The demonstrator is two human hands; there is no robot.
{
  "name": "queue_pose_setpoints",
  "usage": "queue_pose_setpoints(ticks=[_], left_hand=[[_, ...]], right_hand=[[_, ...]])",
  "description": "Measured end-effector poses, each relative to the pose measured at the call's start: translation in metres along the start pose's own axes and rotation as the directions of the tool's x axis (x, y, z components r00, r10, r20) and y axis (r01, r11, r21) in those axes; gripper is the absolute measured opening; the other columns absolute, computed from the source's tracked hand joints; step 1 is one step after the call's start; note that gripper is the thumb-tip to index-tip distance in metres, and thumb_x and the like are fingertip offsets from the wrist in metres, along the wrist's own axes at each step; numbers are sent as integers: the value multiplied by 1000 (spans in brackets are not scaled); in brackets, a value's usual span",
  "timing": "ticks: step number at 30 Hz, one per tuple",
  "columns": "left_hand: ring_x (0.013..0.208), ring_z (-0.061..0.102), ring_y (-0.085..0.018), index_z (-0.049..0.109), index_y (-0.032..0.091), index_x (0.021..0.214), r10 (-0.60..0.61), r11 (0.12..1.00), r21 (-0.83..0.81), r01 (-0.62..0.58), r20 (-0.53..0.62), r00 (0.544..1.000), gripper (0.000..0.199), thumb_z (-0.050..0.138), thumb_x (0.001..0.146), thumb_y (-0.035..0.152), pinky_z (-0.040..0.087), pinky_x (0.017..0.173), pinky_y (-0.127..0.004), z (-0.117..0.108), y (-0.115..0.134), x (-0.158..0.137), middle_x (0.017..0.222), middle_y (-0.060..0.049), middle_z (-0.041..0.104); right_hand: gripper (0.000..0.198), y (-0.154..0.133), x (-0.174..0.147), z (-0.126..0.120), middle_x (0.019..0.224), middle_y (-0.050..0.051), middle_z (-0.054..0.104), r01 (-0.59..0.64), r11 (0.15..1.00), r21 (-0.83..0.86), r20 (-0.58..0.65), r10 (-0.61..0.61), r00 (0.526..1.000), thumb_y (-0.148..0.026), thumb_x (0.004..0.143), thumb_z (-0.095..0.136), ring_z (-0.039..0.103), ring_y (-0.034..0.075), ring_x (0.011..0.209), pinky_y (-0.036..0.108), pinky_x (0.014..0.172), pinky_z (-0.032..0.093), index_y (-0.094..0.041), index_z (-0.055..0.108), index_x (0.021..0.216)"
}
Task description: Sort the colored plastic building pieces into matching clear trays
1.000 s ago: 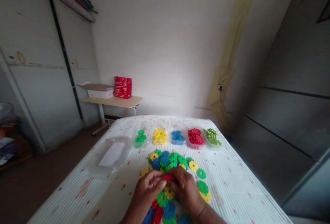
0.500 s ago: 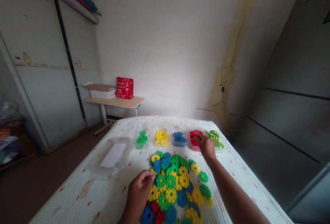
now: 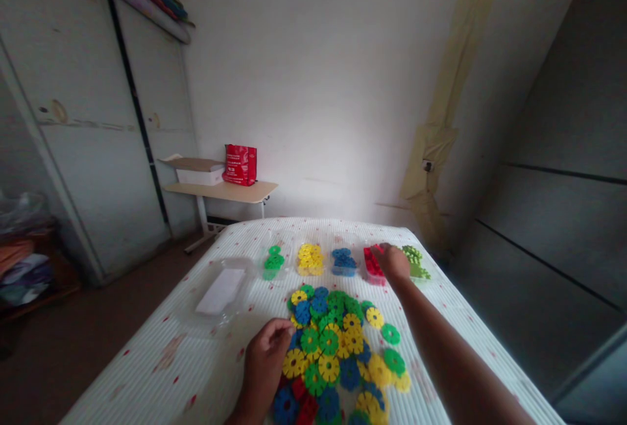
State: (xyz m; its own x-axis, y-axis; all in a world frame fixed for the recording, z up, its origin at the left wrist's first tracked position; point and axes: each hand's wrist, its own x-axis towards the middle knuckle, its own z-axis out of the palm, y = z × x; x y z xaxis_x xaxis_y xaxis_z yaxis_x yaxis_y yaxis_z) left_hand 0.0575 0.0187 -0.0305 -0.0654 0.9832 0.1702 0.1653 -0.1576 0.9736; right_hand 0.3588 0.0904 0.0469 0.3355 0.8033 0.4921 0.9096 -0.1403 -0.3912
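My right hand (image 3: 396,262) reaches over the right side of a clear tub of red blocks (image 3: 373,264). Its fingers are bent together at the red pieces, and what they hold is hidden. Beside the left edge of a heap of notched plastic discs (image 3: 328,341), coloured green, yellow and blue, is my left hand (image 3: 268,353). Its thumb and fingers are curled together; anything between them is too small to make out. A few red blocks (image 3: 306,405) lie at the heap's near end.
Left of the red tub stand clear tubs with blue discs (image 3: 343,260), yellow discs (image 3: 310,259) and green discs (image 3: 273,262). Light green pieces (image 3: 415,262) fill the tub at right. A clear lid (image 3: 235,301) with white paper (image 3: 221,291) lies on the left.
My right hand has moved slightly farther forward over the red tub, its fingertips less visible. My left hand stays beside the heap. The whole view has shifted slightly.
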Motion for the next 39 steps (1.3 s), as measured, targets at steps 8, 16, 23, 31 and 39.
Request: queue_pose_setpoints(ticks=[8,16,23,31,39], left_hand=[[70,63,-18,63,16,74,-20,998,-58,16,-69,997,24,58,68,38,49,66,-25,-9,-7,8,70,-3,68],[67,61,-17,64,15,71,13,1000,16,-13,13,1000,18,55,65,30,47,64,-25,-17,-8,14,67,-3,66],[55,53,-12,64,14,62,-46,978,203,-35,382,923,10,55,60,18,38,53,-21,-35,1,9,55,1,59],[64,54,-11,74,19,78,-33,937,283,-204,653,756,35,49,57,6,38,59,-19,-48,-1,6,69,0,64],[73,53,-13,67,24,103,-45,901,358,-243,636,770,53,57,54,8,39,64,-21,-49,-2,5,86,-1,61]], right_hand=[[31,-10,-25,-4,112,7,56,57,998,-11,-22,-57,998,-34,87,51,57,17,93,37,79,49,-16,53,112],[45,43,-94,-6,76,10,71,83,995,-49,-61,-86,994,-46,86,32,64,19,61,25,53,39,-18,66,80],[48,59,-109,2,77,10,71,40,999,-1,6,-40,999,-50,84,30,65,21,65,26,56,43,-19,66,80],[45,54,-110,2,79,9,71,44,998,46,71,-47,996,-49,82,32,65,20,67,25,59,44,-18,65,80],[46,55,-111,3,76,9,70,32,999,37,80,-35,996,-50,81,32,65,21,66,25,58,43,-18,65,79]])
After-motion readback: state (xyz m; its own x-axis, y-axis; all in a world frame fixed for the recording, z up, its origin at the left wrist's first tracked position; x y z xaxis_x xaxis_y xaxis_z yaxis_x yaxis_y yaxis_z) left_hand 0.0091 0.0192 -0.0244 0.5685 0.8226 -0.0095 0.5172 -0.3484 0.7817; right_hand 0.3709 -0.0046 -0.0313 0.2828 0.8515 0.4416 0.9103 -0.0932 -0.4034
